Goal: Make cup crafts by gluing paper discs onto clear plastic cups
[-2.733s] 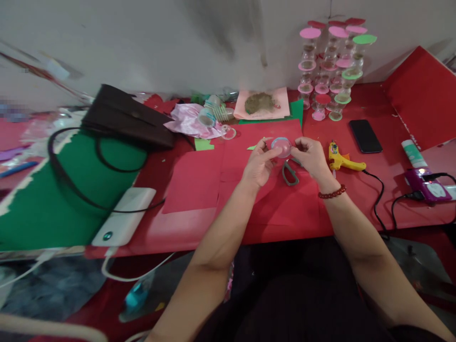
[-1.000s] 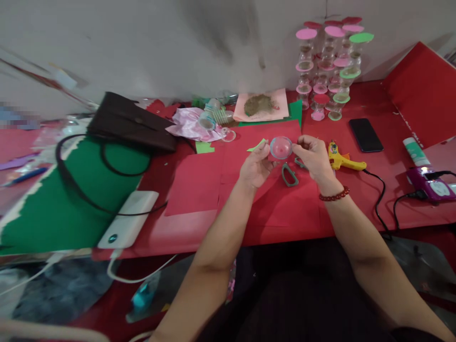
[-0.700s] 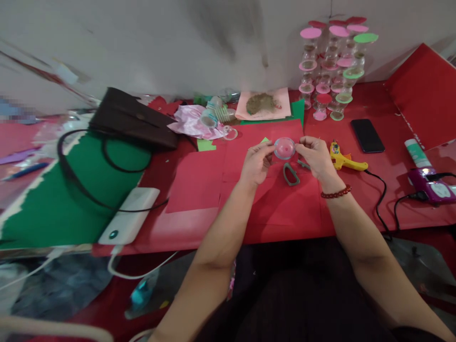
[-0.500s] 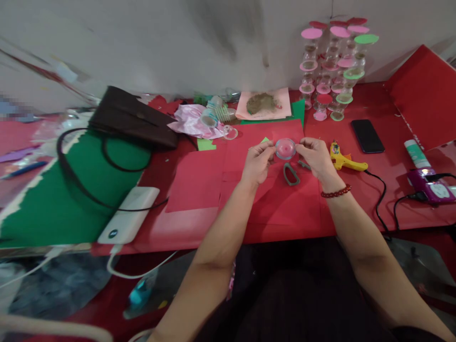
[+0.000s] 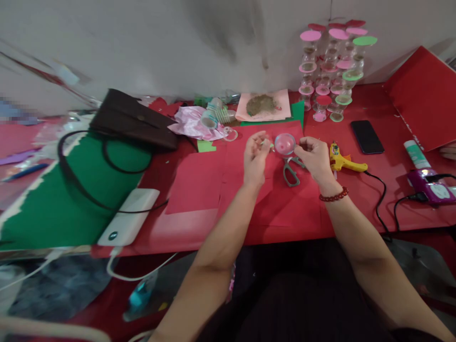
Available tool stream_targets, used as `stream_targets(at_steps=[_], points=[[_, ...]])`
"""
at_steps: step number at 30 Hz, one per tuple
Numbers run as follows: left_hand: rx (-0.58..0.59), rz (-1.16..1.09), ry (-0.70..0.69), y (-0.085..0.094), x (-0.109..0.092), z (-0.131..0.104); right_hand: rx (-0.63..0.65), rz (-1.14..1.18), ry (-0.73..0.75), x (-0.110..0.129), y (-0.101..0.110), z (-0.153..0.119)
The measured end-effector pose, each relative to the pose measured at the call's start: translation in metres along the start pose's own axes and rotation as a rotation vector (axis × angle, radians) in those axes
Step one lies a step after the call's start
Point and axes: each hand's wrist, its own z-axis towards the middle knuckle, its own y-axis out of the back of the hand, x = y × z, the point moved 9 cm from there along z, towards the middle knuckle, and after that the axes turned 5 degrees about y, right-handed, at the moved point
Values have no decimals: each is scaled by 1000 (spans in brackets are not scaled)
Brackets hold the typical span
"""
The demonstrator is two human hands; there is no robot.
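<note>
A small clear plastic cup (image 5: 285, 144), its round rim facing me, is pinched at its right side between the thumb and fingers of my right hand (image 5: 314, 156). Just left of the cup, my left hand (image 5: 255, 159) is apart from it, its fingers loosely curled and spread. A bit of green shows by those fingertips. Below the cup lie scissors (image 5: 291, 175) with grey handles, on sheets of red paper (image 5: 285, 209). To the right of my right hand is a yellow hot glue gun (image 5: 351, 164).
Stacked clear cups with pink, red and green discs (image 5: 329, 71) stand at the back right. Nearby are a phone (image 5: 367, 137), a glue stick (image 5: 416, 154) and a purple power socket (image 5: 431, 184). A dark bag (image 5: 131, 118) and white power bank (image 5: 130, 216) lie left. Another person's hand (image 5: 449, 150) shows at right.
My left hand has let go of the cup's rim and moved slightly left, its fingers opening. The cup stays in my right hand, tilted a little. Another person's hand has appeared at the right edge.
</note>
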Motion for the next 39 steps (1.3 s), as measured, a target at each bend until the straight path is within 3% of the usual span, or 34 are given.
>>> stream_targets(at_steps=[2,4,7,14,27,39], points=[[-28,165,-170,0,-17,-6,-24,-59,22,1,2,0],[35,258,-209,-9,-21,-11,-23,-78,33,2,2,-1],[109,180,-106,-18,-14,-12,18,-20,55,4,-3,-2],[139,-202,147,-24,-2,-11,68,132,74,7,-8,-4],[201,-357,344,-32,11,-15,94,88,147,20,-14,-12],[178,-397,413,-31,20,-16,89,46,160,23,-17,-16]])
